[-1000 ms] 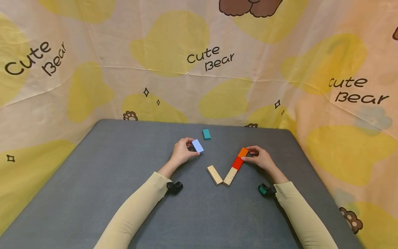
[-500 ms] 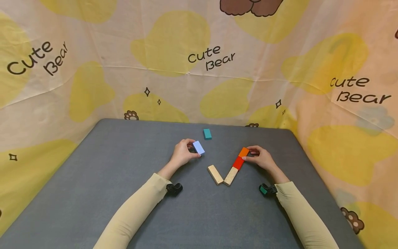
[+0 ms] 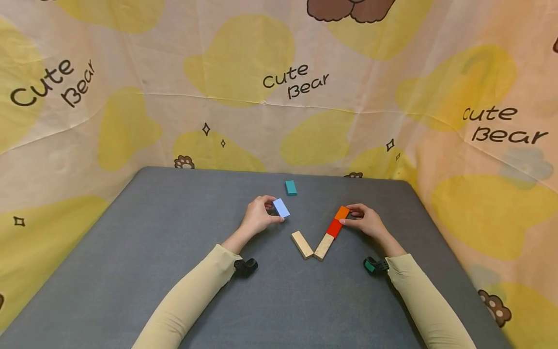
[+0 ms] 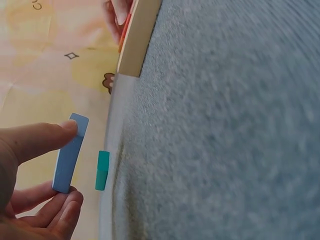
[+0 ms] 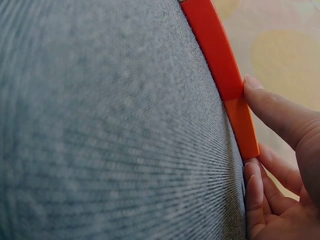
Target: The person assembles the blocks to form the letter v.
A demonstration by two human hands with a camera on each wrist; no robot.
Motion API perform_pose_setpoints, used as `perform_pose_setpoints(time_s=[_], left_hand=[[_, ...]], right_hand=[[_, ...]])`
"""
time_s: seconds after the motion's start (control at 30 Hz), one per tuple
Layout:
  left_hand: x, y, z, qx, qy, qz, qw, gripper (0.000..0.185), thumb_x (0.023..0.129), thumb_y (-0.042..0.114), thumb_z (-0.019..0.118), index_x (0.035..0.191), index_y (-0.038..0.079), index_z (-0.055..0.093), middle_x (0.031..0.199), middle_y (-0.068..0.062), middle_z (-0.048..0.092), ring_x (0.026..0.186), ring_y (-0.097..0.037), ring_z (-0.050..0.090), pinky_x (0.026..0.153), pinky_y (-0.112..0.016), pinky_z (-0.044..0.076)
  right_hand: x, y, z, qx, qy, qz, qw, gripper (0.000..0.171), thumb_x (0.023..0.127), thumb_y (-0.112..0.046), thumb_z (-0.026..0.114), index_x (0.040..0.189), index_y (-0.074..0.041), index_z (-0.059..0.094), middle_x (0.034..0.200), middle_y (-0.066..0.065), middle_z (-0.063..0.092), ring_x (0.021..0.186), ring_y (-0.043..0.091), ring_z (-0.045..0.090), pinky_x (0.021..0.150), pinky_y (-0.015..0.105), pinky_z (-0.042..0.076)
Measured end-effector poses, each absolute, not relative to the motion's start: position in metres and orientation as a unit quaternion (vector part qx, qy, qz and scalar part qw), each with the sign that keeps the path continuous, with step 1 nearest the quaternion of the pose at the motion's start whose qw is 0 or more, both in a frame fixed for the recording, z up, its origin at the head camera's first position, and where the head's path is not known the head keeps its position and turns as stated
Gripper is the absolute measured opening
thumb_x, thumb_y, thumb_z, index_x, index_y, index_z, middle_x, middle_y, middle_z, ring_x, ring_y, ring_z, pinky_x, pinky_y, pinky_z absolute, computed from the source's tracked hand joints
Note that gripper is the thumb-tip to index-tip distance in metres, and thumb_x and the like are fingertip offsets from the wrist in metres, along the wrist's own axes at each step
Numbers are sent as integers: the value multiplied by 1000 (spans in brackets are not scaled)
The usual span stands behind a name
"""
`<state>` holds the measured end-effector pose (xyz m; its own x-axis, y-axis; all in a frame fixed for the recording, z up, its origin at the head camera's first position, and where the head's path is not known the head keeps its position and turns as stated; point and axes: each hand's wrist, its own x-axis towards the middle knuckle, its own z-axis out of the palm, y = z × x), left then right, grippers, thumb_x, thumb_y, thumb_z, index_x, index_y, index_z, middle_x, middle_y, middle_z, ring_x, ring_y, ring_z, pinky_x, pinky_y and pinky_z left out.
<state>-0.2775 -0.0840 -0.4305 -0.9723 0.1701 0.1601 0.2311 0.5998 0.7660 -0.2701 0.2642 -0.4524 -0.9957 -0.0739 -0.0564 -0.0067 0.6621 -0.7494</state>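
Observation:
My left hand [image 3: 257, 216] pinches a light blue block [image 3: 281, 208] between thumb and fingers, held just above the grey table [image 3: 131, 252]; the left wrist view shows the blue block [image 4: 69, 152] edge-on with the thumb on top. My right hand [image 3: 366, 220] rests beside an orange block [image 3: 341, 213] and a red block [image 3: 333, 228], fingertips touching both. In the right wrist view the thumb presses where the red block [image 5: 210, 45] meets the orange block [image 5: 242, 125]. Two plain wooden blocks [image 3: 302, 244] [image 3: 323, 246] join them in a V shape.
A teal block [image 3: 290, 187] lies alone near the table's far edge, also seen as the teal block [image 4: 102, 170] beyond my left fingers. A cloth printed with bears and yellow patches [image 3: 279, 97] walls in the table on three sides.
My left hand has carried the light blue block slightly right, toward the wooden blocks. The right hand has stayed at the orange and red blocks.

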Motion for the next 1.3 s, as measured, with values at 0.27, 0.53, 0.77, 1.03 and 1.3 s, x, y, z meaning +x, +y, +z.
perform_pose_setpoints(time_s=[0.27,0.53,0.77,1.03,1.3], left_hand=[[-275,-80,-426,-115,-894,-431,29,63,65,19,88,120,3,61,106,-14,60,99,-27,61,87,-40,49],[-272,-76,-427,-121,-900,-419,20,63,65,21,88,120,3,61,104,-13,60,99,-27,61,86,-39,50],[-269,-73,-425,-126,-903,-411,18,62,65,22,88,118,3,62,102,-12,60,96,-26,61,84,-39,50],[-267,-71,-427,-130,-906,-404,11,62,63,22,89,116,3,63,100,-11,60,94,-25,60,82,-38,50],[-263,-69,-428,-127,-904,-407,5,62,63,22,89,116,3,64,100,-12,60,95,-25,60,83,-39,50]], right_hand=[[-270,264,-452,-21,911,-409,41,70,78,-40,76,132,-4,51,132,21,52,118,35,51,98,48,42],[-270,264,-452,-19,911,-410,42,70,78,-40,77,132,-4,51,132,21,52,118,34,50,98,48,42],[-269,264,-451,-22,911,-411,39,69,78,-39,77,131,-5,52,130,21,54,117,34,51,98,48,42],[-270,264,-452,-16,909,-415,40,70,77,-41,77,132,-5,52,130,21,53,118,34,50,98,48,42],[-270,264,-453,-16,908,-416,40,71,77,-42,77,132,-6,51,130,21,53,119,35,50,98,48,41]])
